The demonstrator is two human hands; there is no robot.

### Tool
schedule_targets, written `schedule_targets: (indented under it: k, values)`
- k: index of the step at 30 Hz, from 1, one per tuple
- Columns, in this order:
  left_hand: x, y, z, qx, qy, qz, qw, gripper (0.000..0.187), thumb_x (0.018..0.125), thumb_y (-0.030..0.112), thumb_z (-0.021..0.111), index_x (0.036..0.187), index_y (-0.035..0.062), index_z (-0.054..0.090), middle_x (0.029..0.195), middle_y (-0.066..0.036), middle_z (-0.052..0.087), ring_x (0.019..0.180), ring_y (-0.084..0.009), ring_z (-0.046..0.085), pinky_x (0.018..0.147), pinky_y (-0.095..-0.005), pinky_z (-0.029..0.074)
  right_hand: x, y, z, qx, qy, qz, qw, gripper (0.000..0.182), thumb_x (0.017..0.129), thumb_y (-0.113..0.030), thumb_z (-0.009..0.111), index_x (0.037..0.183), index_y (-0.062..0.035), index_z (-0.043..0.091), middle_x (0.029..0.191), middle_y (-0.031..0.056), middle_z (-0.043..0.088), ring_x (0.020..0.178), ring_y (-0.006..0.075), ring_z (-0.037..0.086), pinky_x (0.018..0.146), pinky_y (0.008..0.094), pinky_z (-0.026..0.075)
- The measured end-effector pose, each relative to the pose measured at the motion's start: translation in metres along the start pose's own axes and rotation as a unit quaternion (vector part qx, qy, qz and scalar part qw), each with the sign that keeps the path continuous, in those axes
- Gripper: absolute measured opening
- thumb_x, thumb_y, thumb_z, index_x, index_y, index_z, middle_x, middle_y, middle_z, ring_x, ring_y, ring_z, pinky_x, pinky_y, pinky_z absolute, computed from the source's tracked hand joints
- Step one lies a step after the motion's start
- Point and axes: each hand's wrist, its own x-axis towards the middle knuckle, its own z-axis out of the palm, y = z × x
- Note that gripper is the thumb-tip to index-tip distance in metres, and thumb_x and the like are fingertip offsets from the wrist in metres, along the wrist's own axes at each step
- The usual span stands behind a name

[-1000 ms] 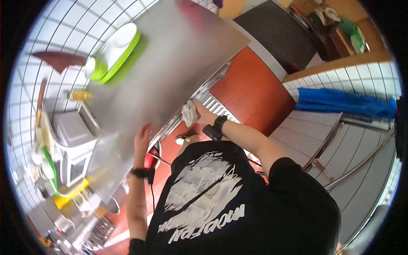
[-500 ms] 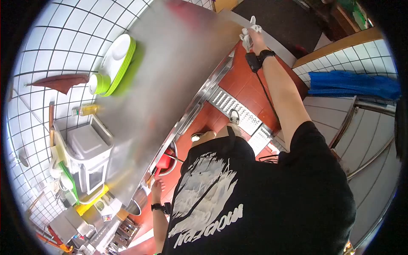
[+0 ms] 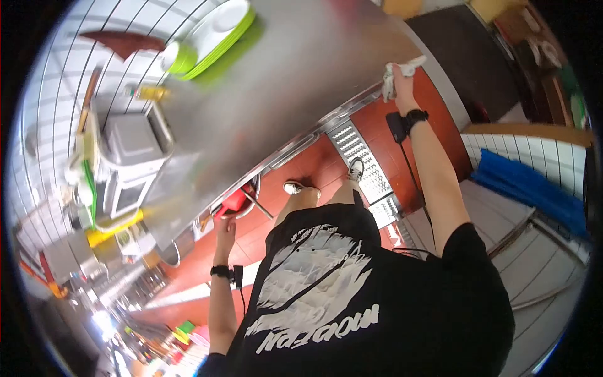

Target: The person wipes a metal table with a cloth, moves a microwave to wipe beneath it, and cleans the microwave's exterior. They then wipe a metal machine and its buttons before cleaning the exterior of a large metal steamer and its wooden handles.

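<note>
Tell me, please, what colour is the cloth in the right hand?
The cloth is whitish; the head view shows it.

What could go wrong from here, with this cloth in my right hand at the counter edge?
The cord trailing from your right wrist might snag on the counter as you reach with the cloth in your right hand. Your left hand hangs close to the red item below the counter and could knock it. One shoe is at the floor grate, perhaps uneven footing.
</note>
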Motion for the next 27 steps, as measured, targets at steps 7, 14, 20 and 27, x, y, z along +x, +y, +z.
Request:
schedule_targets:
  k: [7,14,20,27]
  values:
    - [-0.025,-0.034,0.011,-0.031,0.02,-0.044,0.998,0.032,0.094,0.014,0.05,0.123,0.0055,0.058,0.112,-0.016,0.066,0.103,-0.0292,0.064,0.089,-0.0373,0.049,-0.11,0.031,0.069,-0.038,0.009,-0.003,0.999,0.071,0.085,-0.048,0.063,0.124,0.0081,0.045,0.116,0.0209,0.06,0.099,0.0276,0.063,0.085,0.0361,0.049]
    - [-0.072,-0.108,0.01,-0.275,0.046,-0.138,0.95,0.03,0.094,0.01,0.051,0.121,0.0004,0.058,0.111,-0.015,0.067,0.1,-0.0227,0.065,0.083,-0.0342,0.052,-0.249,0.113,0.162,-0.152,0.026,0.103,0.983,0.061,0.093,-0.052,0.049,0.12,0.0025,0.049,0.112,0.0185,0.062,0.094,0.0292,0.064,0.082,0.0406,0.052]
    - [-0.086,-0.199,-0.042,-0.285,0.103,-0.131,0.944,0.03,0.096,0.011,0.046,0.122,0.0037,0.059,0.106,-0.01,0.068,0.093,-0.018,0.067,0.079,-0.0301,0.053,-0.495,0.098,0.281,-0.039,-0.26,0.288,0.921,0.05,0.098,-0.055,0.035,0.107,-0.0113,0.056,0.098,0.0078,0.063,0.085,0.0243,0.062,0.073,0.0427,0.053]
    - [-0.083,-0.252,-0.122,-0.344,0.2,-0.127,0.908,0.031,0.097,0.015,0.045,0.124,0.0053,0.058,0.108,-0.013,0.068,0.097,-0.0195,0.067,0.08,-0.0323,0.053,-0.656,0.165,0.411,-0.038,-0.407,0.45,0.794,0.032,0.097,-0.036,0.04,0.101,-0.0096,0.058,0.099,0.0106,0.065,0.08,0.0255,0.062,0.063,0.0407,0.05]
